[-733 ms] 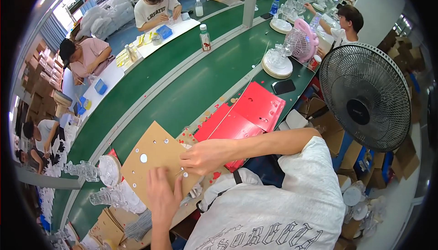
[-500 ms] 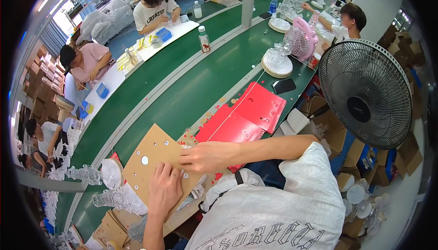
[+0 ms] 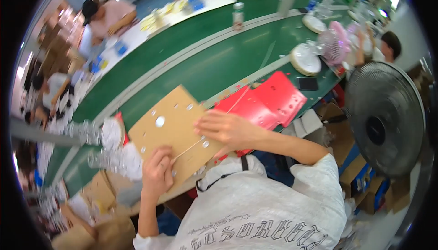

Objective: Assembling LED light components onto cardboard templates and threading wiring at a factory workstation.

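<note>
The brown board [image 3: 182, 124], punched with several round holes, lies tilted in front of the person, over the near edge of the green table [image 3: 196, 70]. A thin pale cord [image 3: 188, 149] runs slantwise across its face between the two hands. The left hand [image 3: 157, 170] is at the board's near left part, its fingers curled in narrowly and pinching the near end of the cord. The right hand [image 3: 226, 129] lies over the board's right side, fingers stretched out together and thumb apart; I cannot tell whether those fingers hold the cord (its far end runs in beside them) or only press on the board.

Just beyond the right hand lie shiny red sheets [image 3: 284, 96], with a dark phone [image 3: 307, 84] to their right. Farther off stand a white round base [image 3: 305, 59] and a pink fan [image 3: 336, 42]. A big black fan [image 3: 388, 122] is at the far right. Left of the board are clear figures [image 3: 107, 159] on white round bases; nearer, brown cards [image 3: 101, 188] lie beside a grey bundle [image 3: 130, 193].
</note>
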Tool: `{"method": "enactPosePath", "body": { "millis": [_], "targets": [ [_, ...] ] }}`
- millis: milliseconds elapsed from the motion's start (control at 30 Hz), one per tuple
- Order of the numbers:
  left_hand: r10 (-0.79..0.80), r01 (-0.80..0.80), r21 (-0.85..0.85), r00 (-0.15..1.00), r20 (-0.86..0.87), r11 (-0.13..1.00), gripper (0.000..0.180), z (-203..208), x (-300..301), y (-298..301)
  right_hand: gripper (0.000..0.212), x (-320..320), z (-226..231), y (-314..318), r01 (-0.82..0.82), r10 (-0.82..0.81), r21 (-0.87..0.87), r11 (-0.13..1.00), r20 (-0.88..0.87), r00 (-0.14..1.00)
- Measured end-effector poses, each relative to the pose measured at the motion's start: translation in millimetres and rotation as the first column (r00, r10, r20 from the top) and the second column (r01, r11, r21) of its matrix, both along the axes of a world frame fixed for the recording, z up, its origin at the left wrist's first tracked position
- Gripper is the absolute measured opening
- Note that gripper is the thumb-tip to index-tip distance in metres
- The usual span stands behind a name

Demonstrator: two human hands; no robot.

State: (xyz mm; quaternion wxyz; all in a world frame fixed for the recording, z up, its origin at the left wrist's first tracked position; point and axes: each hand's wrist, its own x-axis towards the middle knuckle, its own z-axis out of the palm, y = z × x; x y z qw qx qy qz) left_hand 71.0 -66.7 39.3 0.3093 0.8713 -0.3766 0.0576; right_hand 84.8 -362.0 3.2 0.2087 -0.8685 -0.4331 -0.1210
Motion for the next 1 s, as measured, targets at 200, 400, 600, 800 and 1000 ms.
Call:
{"method": "enactPosePath", "body": {
  "millis": [200, 400, 600, 800, 1000],
  "targets": [
    [0.133, -0.143, -0.354, 0.99, -0.053, 0.924, 0.009, -26.2, -3.8, 4.7, 0.062, 3.2, 26.1, 32.6, -0.023, 0.055, 0.14, 0.99, -0.222, 0.973],
    [0.247, -0.19, -0.306, 0.956, 0.16, 0.933, 0.007, -30.2, -14.7, 13.0, 0.023, 3.5, 0.1, 86.9, -0.057, 0.257, 0.497, 0.866, -0.343, 0.904],
    [0.38, -0.648, -0.547, 0.758, -0.53, 0.53, 0.075, -52.4, -54.9, 2.3, 0.025, 3.0, 0.9, 89.0, 0.02, 0.19, 0.553, 0.833, -0.321, 0.928],
    [0.079, -0.687, -0.468, 0.604, -0.793, 0.556, 0.109, -25.5, -44.8, 3.4, 0.024, -3.3, 4.7, 92.7, -0.015, 0.237, 0.552, 0.834, -0.333, 0.913],
    [0.216, -0.691, -0.44, 0.646, -0.732, 0.574, 0.076, -45.2, -38.2, 6.9, 0.022, -9.2, 6.5, 94.1, 0.055, 0.188, 0.537, 0.842, -0.386, 0.903]
  ]
}}
